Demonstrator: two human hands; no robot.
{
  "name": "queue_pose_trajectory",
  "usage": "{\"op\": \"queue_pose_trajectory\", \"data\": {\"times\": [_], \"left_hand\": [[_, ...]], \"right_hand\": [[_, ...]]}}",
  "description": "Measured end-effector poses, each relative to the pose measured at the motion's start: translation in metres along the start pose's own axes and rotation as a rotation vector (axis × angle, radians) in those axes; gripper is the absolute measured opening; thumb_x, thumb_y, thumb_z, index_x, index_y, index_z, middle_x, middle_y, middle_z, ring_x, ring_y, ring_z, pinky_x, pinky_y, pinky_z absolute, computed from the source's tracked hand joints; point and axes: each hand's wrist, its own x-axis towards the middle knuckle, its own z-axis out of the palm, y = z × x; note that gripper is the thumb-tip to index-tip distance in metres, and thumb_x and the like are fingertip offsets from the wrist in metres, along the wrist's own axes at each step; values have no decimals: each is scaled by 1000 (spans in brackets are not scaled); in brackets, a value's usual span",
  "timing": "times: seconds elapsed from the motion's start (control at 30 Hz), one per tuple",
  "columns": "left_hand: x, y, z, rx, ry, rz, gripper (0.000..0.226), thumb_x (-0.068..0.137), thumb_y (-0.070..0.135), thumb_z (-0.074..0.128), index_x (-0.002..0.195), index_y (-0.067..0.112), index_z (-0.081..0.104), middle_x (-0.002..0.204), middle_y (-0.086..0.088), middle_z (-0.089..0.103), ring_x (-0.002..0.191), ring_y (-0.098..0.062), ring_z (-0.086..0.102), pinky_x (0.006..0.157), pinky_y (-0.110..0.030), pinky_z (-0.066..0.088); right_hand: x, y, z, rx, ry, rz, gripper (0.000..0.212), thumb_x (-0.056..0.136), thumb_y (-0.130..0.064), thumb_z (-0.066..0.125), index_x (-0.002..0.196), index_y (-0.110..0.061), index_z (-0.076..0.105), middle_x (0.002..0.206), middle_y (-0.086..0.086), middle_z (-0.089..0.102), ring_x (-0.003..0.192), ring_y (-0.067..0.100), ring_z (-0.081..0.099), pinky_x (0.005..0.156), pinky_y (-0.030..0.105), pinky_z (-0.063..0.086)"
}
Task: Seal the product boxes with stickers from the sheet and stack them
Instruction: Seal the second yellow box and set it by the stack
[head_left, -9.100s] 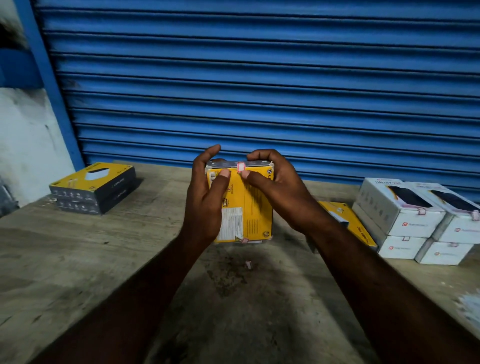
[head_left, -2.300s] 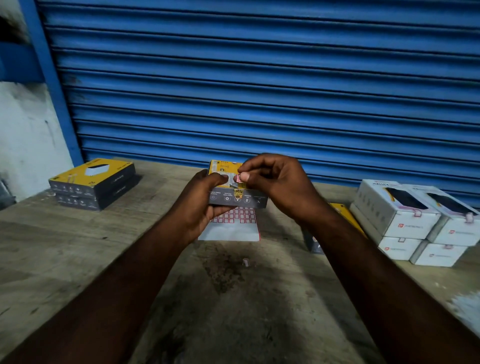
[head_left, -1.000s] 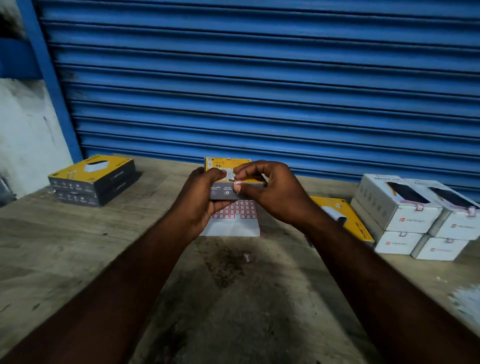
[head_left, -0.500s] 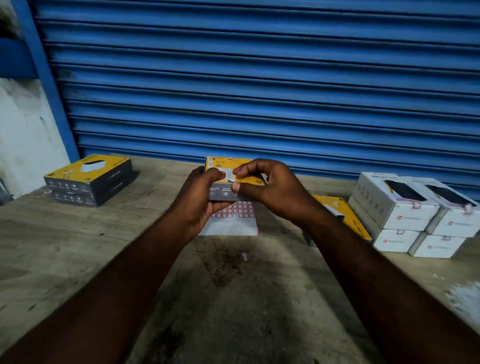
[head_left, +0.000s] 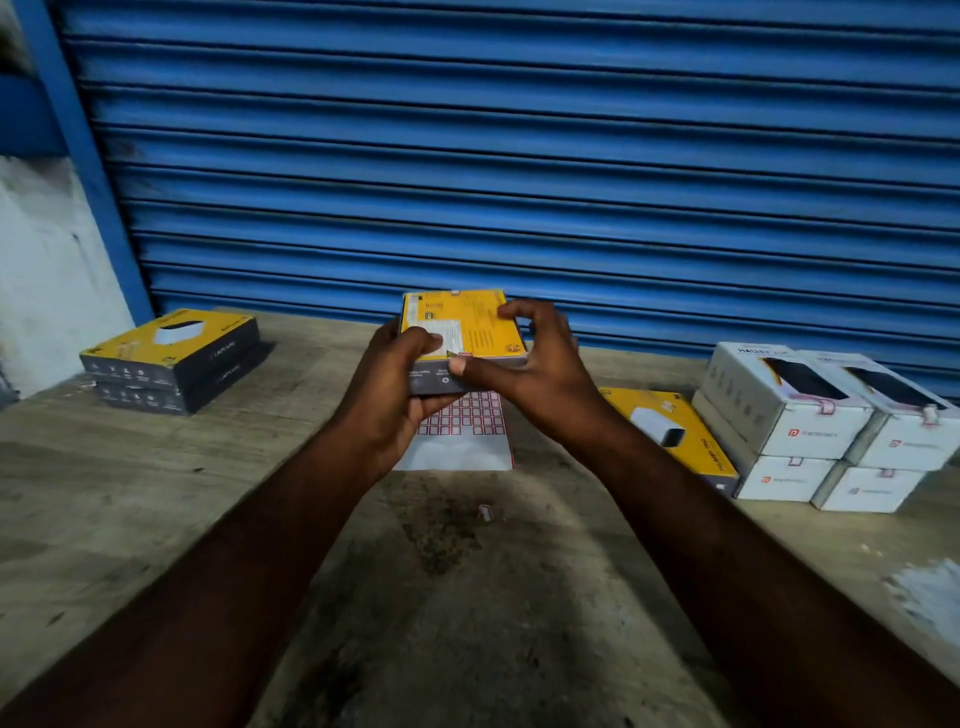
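Observation:
A yellow and grey product box is held flat above the table, its printed back face up. My left hand grips its near left corner from below. My right hand holds the right side, thumb pressed on the near grey edge by a small red sticker. The sticker sheet with red-framed labels lies on the table under the box, partly hidden by my hands. A stack of two yellow boxes sits at the far left. Another yellow box lies to the right.
White product boxes stand stacked two high at the right, each with a sticker on its flap. A loose sticker scrap lies on the worn wooden table. A blue roller shutter closes off the back.
The box has tilted flatter, showing more of its yellow back. My right fingers have lifted and spread over the right side while the thumb stays on the near edge.

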Motion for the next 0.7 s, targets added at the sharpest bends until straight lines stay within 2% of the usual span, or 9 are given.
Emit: {"op": "queue_pose_trajectory", "data": {"times": [0.07,0.13,0.2,0.27,0.4,0.47,0.53,0.6,0.7], "left_hand": [[0,3,-2,21,-35,65,44,97,2,46,139,14,47,124,-12,68,106,-31,70,78,-42,60],[-1,5,-1,48,-49,119,56,96,-3,46,145,24,42,122,-4,69,102,-26,72,76,-43,61],[-3,3,1,92,-51,150,64,95,-5,47,147,30,38,120,4,68,97,-19,73,74,-42,61],[-3,-1,4,129,-55,168,67,95,-5,47,149,32,35,122,5,66,99,-19,72,79,-45,60],[-2,-1,4,102,-36,149,65,93,-4,46,148,30,38,119,2,68,100,-24,71,73,-42,59],[-2,0,3,51,-33,118,62,93,-5,44,146,27,41,120,-2,69,98,-25,72,69,-38,59],[-2,1,3,3,-42,101,60,93,-5,43,145,24,44,124,-6,68,99,-28,72,68,-38,60],[-3,2,3,-16,-46,99,57,93,-5,41,142,22,46,122,-6,69,101,-28,70,68,-38,61],[-2,1,2,-13,-47,91,56,92,-4,42,141,23,48,121,-4,69,103,-28,69,67,-37,59]], "right_hand": [[1,-4,-2,197,-52,162,98,56,-41,91,133,-32,33,129,-2,51,120,17,53,102,39,48],[1,-8,-5,450,-134,314,106,64,-6,86,141,-29,17,116,-1,61,105,18,63,89,36,55],[2,-12,-8,575,-156,392,106,63,15,76,141,-25,17,107,3,66,96,20,67,73,32,58],[2,-11,-8,625,-146,416,99,60,20,72,138,-20,24,110,9,67,95,23,68,65,30,59],[3,-8,-3,678,-144,435,87,61,15,74,135,-9,35,114,17,68,90,30,73,60,32,58],[4,-7,-2,713,-134,426,71,73,6,73,134,-7,39,114,17,69,88,29,74,62,35,60],[6,-4,-3,696,-157,405,57,82,-9,73,133,-10,47,118,14,69,95,28,73,75,40,61],[8,-2,-4,631,-222,333,50,77,-17,79,124,-16,60,124,12,66,103,26,71,91,44,57],[8,1,-1,565,-231,291,76,56,-17,91,125,-15,59,130,14,61,107,25,69,93,43,56]]}}
